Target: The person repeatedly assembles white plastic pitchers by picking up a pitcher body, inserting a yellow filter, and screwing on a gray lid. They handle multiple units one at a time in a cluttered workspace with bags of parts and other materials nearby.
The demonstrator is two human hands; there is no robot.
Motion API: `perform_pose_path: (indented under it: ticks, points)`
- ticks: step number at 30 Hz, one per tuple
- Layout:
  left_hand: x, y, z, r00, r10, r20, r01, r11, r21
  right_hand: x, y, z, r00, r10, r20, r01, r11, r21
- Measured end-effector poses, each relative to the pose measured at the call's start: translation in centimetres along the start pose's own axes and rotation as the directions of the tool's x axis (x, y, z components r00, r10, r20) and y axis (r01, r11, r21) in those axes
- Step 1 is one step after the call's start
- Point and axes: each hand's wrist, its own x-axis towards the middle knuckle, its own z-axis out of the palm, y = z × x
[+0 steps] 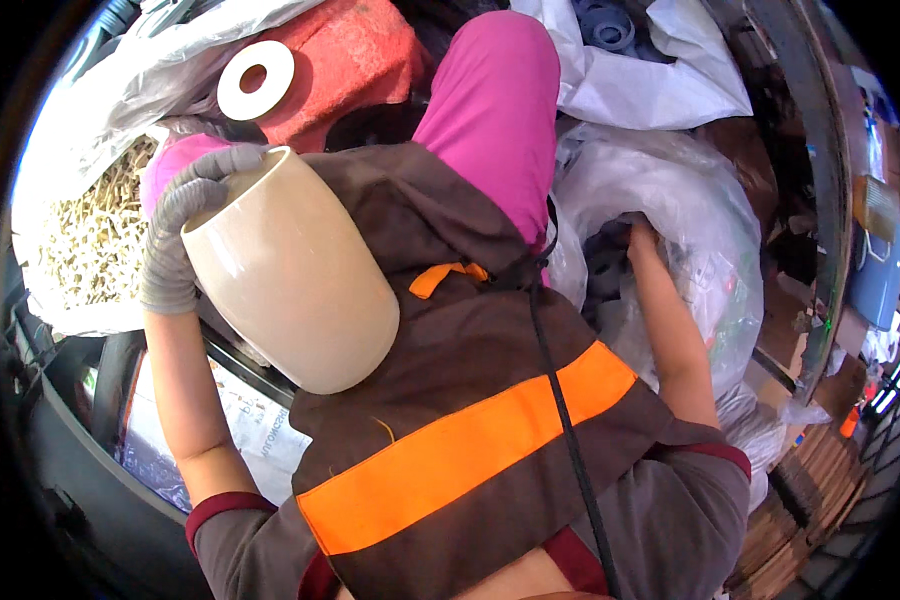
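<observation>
My left hand (202, 200), in a grey knitted glove, is closed on the rim of a glossy cream vase (295, 285). The vase lies tilted, its open end up and to the left and its rounded base toward my lap. On the right, my bare right hand (638, 232) reaches into a clear plastic bag (695, 185). Dark grey parts (607, 265) sit around it in the bag's mouth. The fingers are hidden by the bag and the parts, so I cannot see what they touch.
A white ring-shaped roll (256, 80) lies on a red cloth (355, 60) ahead. At the left is a sack of small pale pieces (85, 235). A white sack (650, 90) holding dark round parts (607, 25) stands far right. A metal post (820, 130) rises beyond.
</observation>
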Motion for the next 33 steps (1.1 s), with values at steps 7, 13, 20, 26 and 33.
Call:
perform_pose_path:
  ticks: [7, 13, 20, 26, 33]
  points:
    - [0.9, 1.7, 2.3, 0.993, 0.116, 0.035, -0.109, 0.981, -0.164, -6.9, -5.6, -0.5, 0.849, -0.178, 0.497, 0.477, 0.664, -0.576]
    - [2.1, 2.2, 6.2, 0.953, 0.055, 0.296, -0.072, 0.996, 0.047, -28.2, -30.6, -4.2, 0.398, -0.222, 0.890, 0.783, 0.589, -0.203]
    - [2.4, 5.3, 8.7, 0.810, 0.086, 0.580, -0.294, 0.915, 0.275, -38.1, -45.8, 5.6, -0.307, -0.321, 0.896, 0.871, 0.284, 0.401]
    - [1.1, 3.7, 5.5, 0.822, 0.177, 0.541, -0.298, 0.944, 0.144, -40.6, -44.3, 12.0, -0.432, -0.201, 0.879, 0.476, 0.777, 0.411]
    - [0.9, 2.1, 2.9, 0.863, 0.019, 0.506, 0.006, 0.999, -0.047, -38.8, -40.9, 17.4, -0.119, -0.407, 0.906, 0.100, 0.903, 0.418]
